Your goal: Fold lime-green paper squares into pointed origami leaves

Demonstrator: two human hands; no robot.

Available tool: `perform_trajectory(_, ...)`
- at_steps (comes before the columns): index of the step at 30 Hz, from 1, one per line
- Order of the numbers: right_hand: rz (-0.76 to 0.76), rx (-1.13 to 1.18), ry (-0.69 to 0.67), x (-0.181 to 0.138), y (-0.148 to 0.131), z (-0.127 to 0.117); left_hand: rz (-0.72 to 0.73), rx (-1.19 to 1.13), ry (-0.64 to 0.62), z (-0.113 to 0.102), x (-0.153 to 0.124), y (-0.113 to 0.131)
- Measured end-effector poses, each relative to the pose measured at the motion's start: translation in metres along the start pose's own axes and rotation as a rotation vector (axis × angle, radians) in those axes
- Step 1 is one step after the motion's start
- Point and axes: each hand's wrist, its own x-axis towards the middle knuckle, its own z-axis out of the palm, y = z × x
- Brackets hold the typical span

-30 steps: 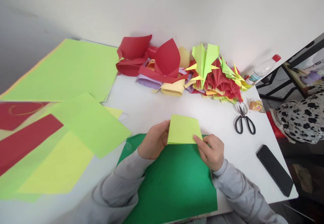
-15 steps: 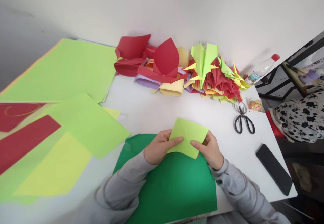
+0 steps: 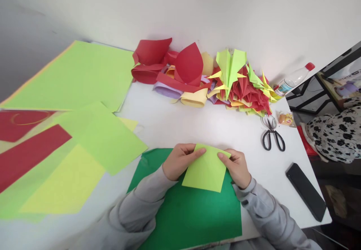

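At the lower middle of the frame, both hands held a folded lime paper square (image 3: 205, 169) above a dark green sheet (image 3: 191, 216) that lay on the white counter (image 3: 197, 125) and reached the frame's bottom edge. The left hand (image 3: 180, 159) had its grip closed on the square's upper left edge, with a fingertip laid across the top corner. The right hand (image 3: 237, 167) had its grip pinched narrowly on the upper right edge, with the forefinger resting on the face of the paper. The square was turned corner-up and slightly tilted, and its lower edge hung over the dark green sheet. Grey sleeves covered both forearms. In the left half of the frame, loose sheets overlapped one another: a large lime sheet (image 3: 76, 76) at the upper left, a smaller lime sheet (image 3: 104, 137) below it, a yellow sheet (image 3: 64, 178) and red strips (image 3: 28, 152) at the far left. Along the wall at the upper middle lay curled red papers (image 3: 169, 67), and just to their right was a heap of folded paper shapes (image 3: 239, 88) in red, yellow and lime. To the right of the heap, a clear plastic bottle (image 3: 293, 80) with a red cap lay on its side at the counter's corner. Below it were a small snack packet (image 3: 285, 118) and black-handled scissors (image 3: 271, 135). A black phone (image 3: 306, 195) lay near the counter's right edge, well apart from the hands. Off the counter at the right edge of the frame was a black-and-white patterned fabric (image 3: 335, 133).
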Motion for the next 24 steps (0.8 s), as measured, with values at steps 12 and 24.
perform_trajectory(12, -0.001, 0.000, 0.002, -0.0013, 0.0019, 0.0008, -0.037, -0.010, 0.043, 0.0014, -0.0016, 0.0045)
perform_trajectory(24, 0.053, 0.018, -0.041, -0.0036, 0.0020, 0.0017, -0.021, -0.009, 0.058, 0.0003, 0.0021, -0.0008)
